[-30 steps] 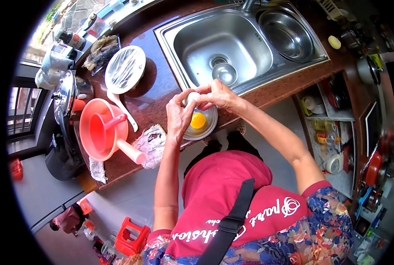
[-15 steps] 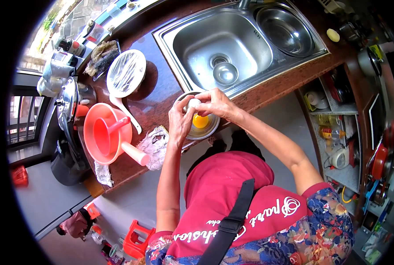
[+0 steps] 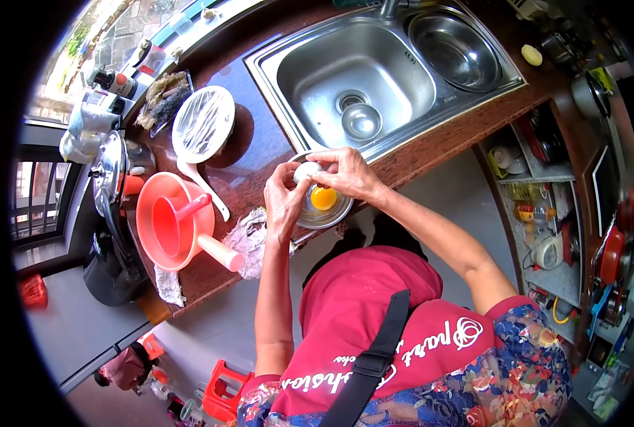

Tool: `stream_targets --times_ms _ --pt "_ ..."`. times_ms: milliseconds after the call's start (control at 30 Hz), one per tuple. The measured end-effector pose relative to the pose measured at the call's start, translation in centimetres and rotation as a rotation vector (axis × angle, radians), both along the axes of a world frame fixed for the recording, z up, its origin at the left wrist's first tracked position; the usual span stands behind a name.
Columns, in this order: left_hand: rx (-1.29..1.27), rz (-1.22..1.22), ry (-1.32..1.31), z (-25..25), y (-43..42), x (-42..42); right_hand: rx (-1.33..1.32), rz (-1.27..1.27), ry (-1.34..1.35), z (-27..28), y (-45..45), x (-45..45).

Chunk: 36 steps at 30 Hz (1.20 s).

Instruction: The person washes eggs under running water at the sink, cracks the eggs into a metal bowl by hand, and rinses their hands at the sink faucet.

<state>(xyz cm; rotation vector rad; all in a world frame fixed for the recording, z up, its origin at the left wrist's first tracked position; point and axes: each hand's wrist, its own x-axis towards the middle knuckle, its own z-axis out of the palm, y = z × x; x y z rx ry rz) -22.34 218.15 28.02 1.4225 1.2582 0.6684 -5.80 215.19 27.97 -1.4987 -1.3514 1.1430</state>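
Between my two hands I hold a white eggshell [image 3: 307, 171] over a metal bowl [image 3: 344, 208] at the counter's front edge. My left hand [image 3: 283, 196] pinches the shell from the left, fingers curled. From the right, the fingertips of my right hand [image 3: 347, 173] press on it too. Below the shell, a bright yellow egg yolk [image 3: 323, 198] lies in the bowl. My hands cover the bowl's back part.
A steel sink [image 3: 360, 78] with a small bowl [image 3: 362, 122] by its drain is beyond my hands. Leftward are a pink scoop [image 3: 153, 203], a wrap-covered bowl [image 3: 203, 124] and a crumpled cloth [image 3: 249, 238]. A person [image 3: 126, 366] is at lower left.
Both hands stay over the bowl with the eggshell between them, and the fingers have shifted slightly. The whole view has moved a little.
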Motion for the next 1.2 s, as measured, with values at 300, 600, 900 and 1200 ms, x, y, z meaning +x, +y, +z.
stream_targets --times_ms 300,600,900,1200 --pt "0.193 0.119 0.201 0.3 -0.6 0.9 0.188 -0.013 -0.021 -0.2 -0.3 -1.0" --pt "0.111 0.112 0.150 -0.1 -0.1 1.1 0.307 -0.052 -0.042 -0.5 -0.6 -1.2" --pt "-0.002 0.032 0.091 -0.6 -0.1 0.3 0.193 0.040 -0.151 1.0 -0.7 -0.3" --pt "-0.106 -0.056 0.008 1.1 -0.3 0.0 -0.028 0.042 0.004 0.1 -0.6 0.6"
